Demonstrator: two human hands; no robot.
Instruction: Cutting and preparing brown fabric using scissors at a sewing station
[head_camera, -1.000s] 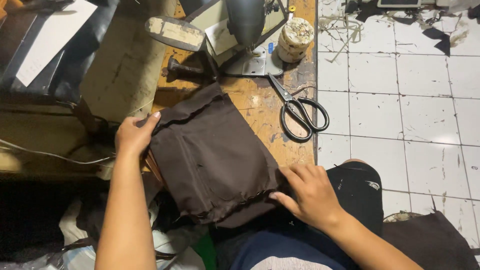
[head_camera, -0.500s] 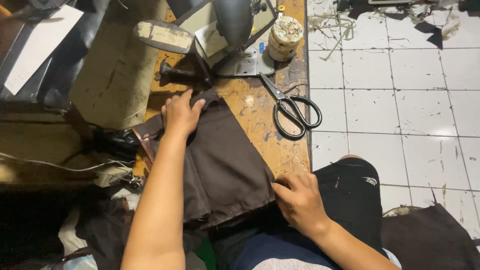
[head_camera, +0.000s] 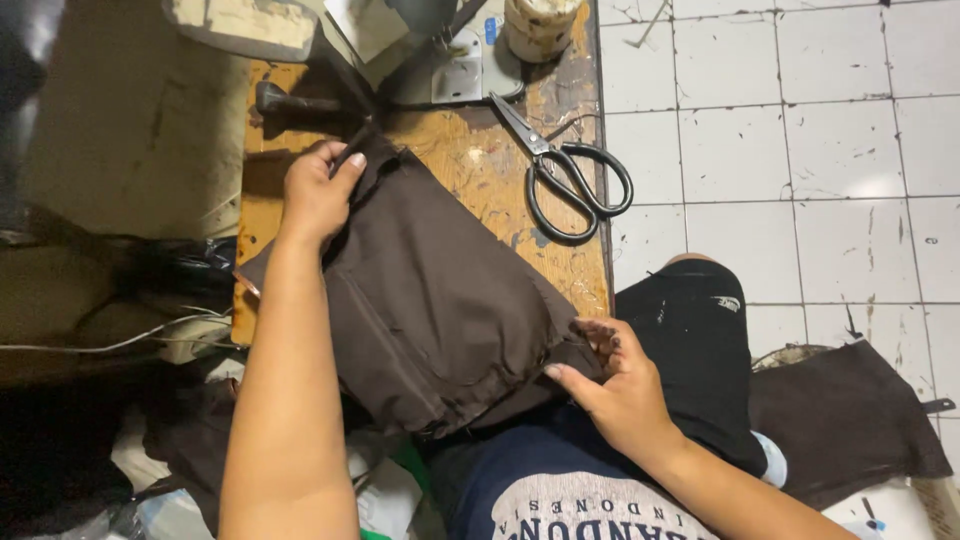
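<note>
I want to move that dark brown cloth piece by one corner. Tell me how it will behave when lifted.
The dark brown fabric will probably go floppy and sag: it already drapes off the wooden table edge toward the lap. It looks light, since the left hand and right hand shift it by its edges. Its folded layers may slide apart.

- Scissors (head_camera: 570, 180) lie on bare counter (head_camera: 470, 165) right of the cloth (head_camera: 430, 300).
- Sewing machine (head_camera: 420, 50) and jar (head_camera: 540, 25) block the far edge.
- Floor (head_camera: 800, 150) to the right open.
</note>
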